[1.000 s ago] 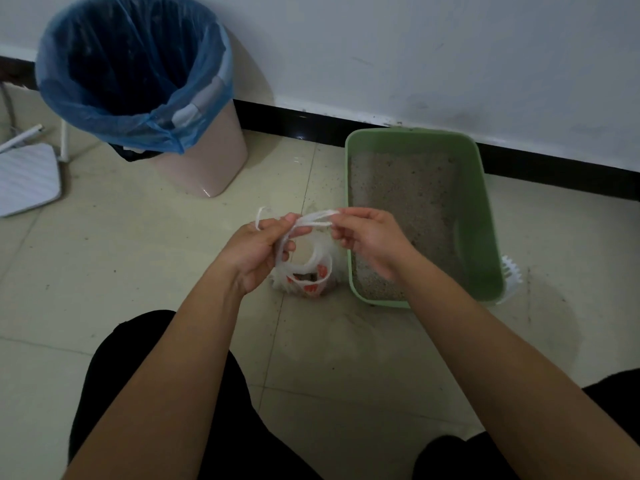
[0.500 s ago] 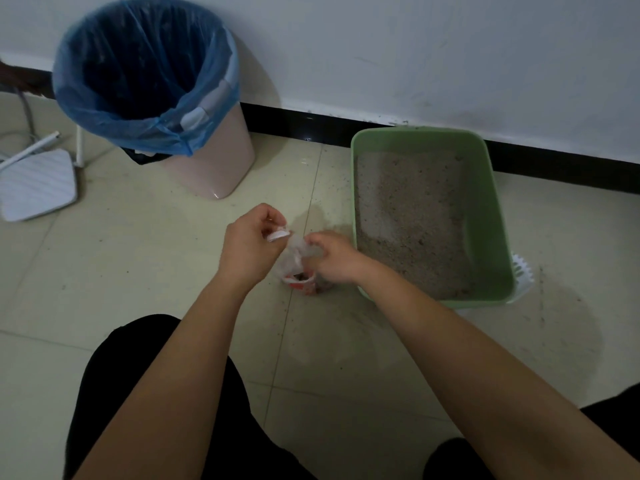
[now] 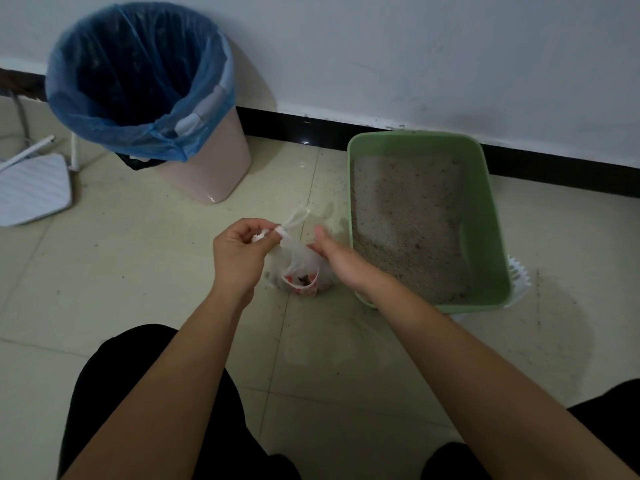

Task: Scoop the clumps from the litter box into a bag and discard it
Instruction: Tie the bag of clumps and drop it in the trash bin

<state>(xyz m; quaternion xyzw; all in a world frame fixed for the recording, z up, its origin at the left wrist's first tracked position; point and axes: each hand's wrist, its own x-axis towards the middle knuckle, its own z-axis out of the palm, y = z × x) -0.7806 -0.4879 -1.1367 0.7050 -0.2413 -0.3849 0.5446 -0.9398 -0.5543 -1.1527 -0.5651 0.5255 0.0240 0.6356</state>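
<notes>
Left hand [image 3: 239, 258] pinches a handle of the thin white plastic bag [image 3: 299, 263], which sags just below that grip; right hand [image 3: 337, 263] touches its side, grip unclear.

Pale tiled floor [image 3: 121, 289] meets a white wall [image 3: 415, 46] at twelve o'clock, black skirting [image 3: 554, 168] between; the light seems dim.
</notes>
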